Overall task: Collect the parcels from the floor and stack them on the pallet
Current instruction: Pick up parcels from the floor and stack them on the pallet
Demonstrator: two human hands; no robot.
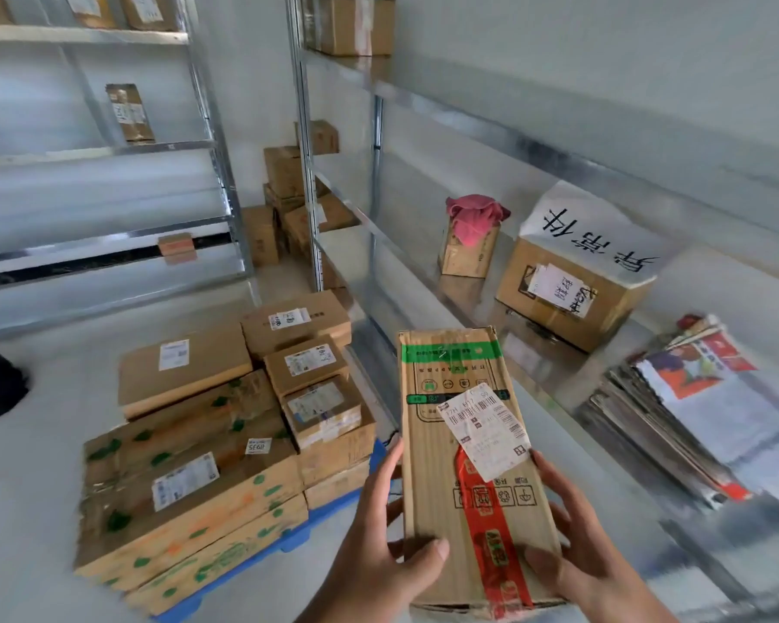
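My left hand (pixel 378 528) and right hand (pixel 567 537) clamp the long cardboard parcel (pixel 464 465) from both sides, raised beside the blue pallet (pixel 297 537). Gripped at its near end only, it could tip forward and knock the stacked parcels (pixel 226 424).

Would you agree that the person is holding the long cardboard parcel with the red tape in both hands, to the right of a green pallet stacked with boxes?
Not quite: the head view shows the pallet is blue, not green. The rest holds: the left hand and right hand grip the long cardboard parcel with the red tape, right of the stacked boxes.
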